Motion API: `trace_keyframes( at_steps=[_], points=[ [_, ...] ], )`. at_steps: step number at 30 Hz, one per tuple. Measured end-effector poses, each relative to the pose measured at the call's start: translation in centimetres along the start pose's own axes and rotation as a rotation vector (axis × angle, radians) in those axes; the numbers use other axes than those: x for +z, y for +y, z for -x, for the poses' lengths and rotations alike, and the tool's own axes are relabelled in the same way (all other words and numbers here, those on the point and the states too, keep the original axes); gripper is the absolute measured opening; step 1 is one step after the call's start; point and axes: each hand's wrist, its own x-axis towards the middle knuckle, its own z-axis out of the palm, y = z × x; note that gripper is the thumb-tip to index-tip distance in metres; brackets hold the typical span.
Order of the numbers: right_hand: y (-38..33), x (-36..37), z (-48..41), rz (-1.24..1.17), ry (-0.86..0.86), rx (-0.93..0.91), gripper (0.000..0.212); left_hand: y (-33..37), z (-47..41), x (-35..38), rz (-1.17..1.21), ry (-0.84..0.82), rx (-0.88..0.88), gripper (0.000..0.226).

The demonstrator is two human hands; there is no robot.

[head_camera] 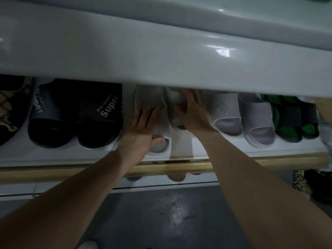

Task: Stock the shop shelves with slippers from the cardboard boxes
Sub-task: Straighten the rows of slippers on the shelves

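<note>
Both my hands reach into a white shelf (233, 148) under an overhanging upper shelf. My left hand (142, 128) lies on a white slipper (159, 141), fingers straight along its strap and thumb tucked into its toe opening. My right hand (190, 114) grips a second grey-white slipper (172, 103) that stands tilted on its edge beside the first. The backs of both slippers are hidden under the upper shelf.
Black "Super" slippers (100, 119) stand to the left, a patterned one (9, 108) at far left. A light grey pair (242, 115) and green-black slippers (294, 121) stand to the right. The upper shelf front (161, 56) overhangs. Grey floor (161, 221) lies below.
</note>
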Motion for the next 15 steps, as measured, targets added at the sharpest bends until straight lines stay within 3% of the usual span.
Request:
trace_keyframes(
  at_steps=[7, 15],
  points=[
    [-0.4, 0.6, 0.2, -0.051, 0.058, -0.002, 0.059, -0.2, 0.1, 0.5, -0.033, -0.012, 0.010, 0.091],
    [-0.4, 1.2, 1.7, -0.023, 0.027, 0.095, 0.062, -0.4, -0.1, 0.4, 0.025, -0.038, 0.032, 0.090]
  ],
)
